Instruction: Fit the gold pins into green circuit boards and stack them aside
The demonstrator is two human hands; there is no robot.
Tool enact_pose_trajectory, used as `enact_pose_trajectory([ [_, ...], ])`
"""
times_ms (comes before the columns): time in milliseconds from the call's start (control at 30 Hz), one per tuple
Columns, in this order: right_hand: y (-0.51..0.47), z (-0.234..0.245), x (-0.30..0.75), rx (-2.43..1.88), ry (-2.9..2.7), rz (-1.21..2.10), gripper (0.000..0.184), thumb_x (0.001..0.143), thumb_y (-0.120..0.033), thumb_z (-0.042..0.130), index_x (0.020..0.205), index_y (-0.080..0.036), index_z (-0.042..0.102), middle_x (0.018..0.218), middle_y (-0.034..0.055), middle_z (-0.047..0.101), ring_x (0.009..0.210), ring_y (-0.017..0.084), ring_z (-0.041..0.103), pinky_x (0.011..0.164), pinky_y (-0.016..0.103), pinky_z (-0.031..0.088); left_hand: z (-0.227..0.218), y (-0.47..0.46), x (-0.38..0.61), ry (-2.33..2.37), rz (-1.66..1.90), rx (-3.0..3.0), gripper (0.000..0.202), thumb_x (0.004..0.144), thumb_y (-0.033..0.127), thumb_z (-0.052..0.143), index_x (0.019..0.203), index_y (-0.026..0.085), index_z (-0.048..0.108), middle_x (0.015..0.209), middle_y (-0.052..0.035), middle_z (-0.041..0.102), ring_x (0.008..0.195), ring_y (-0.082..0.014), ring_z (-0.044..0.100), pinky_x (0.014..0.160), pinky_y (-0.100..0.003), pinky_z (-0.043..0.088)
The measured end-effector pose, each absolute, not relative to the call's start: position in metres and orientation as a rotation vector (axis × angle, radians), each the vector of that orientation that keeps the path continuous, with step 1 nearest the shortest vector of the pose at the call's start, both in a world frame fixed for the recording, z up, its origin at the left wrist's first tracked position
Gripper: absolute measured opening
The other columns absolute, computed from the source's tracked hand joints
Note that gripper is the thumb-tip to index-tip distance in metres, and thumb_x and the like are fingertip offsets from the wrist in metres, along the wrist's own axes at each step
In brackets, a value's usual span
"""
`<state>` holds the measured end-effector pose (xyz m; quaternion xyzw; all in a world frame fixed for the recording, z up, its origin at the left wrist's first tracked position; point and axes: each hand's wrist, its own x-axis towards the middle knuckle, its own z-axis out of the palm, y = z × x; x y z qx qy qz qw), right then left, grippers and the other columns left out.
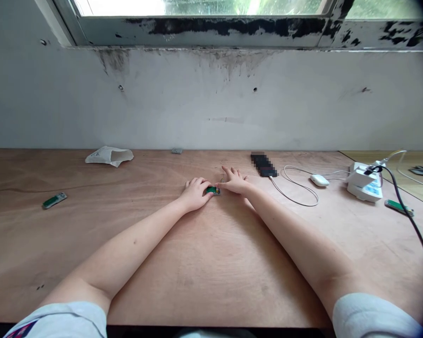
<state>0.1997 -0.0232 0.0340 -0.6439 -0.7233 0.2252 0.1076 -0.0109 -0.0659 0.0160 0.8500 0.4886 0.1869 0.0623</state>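
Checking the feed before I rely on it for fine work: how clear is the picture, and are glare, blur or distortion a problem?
Head view: the window is blown out by daylight, the right corners darken, and wide-angle curvature bends the edges. The phone is pixelated. The small green object between the left hand and right hand looks tiny but fairly sharp.

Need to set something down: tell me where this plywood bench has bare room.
Bare wood lies between the left hand and the green stick, and between the forearms. It is crowded right of the right hand, around the phone, white cable, and white power unit.
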Motion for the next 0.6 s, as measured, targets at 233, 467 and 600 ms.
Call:
enact_pose_trajectory([
  [233, -0.018, 0.045, 0.200, -1.891, -2.182, 0.757, 0.106, 0.072, -0.067, 0.070, 0.158, -0.033, 0.018, 0.160, 0.0180, 0.017, 0.148, 0.047, 0.005, 0.107, 0.075, 0.012, 0.018, -0.064, -0.010, 1.502, 0.548, 2.492, 0.031, 0.089, 0.046, 0.059, 0.116, 0.033, 0.066, 0.125, -0.0053, 0.057, 0.124, -0.0300, 0.047, 0.103, -0.049, 0.037],
  [467, -0.018, 0.041, 0.202, -1.859, -2.231, 0.734, 0.105, 0.071, -0.071, 0.069, 0.157, -0.032, 0.022, 0.160, 0.0185, 0.016, 0.146, 0.051, 0.002, 0.103, 0.079, 0.005, 0.017, -0.063, -0.009, 1.490, 0.547, 2.492, 0.031, 0.089, 0.048, 0.059, 0.116, 0.036, 0.066, 0.127, -0.0039, 0.057, 0.125, -0.0303, 0.046, 0.103, -0.052, 0.036],
  [600, -0.019, 0.030, 0.206, -1.760, -2.253, 0.593, 0.092, 0.073, -0.072, 0.066, 0.148, -0.027, 0.041, 0.153, 0.0177, 0.033, 0.145, 0.046, 0.017, 0.109, 0.073, 0.011, 0.018, -0.064, -0.010, 1.488, 0.551, 2.503, 0.031, 0.089, 0.048, 0.059, 0.117, 0.035, 0.066, 0.127, -0.0041, 0.057, 0.125, -0.0296, 0.046, 0.104, -0.050, 0.036],
])
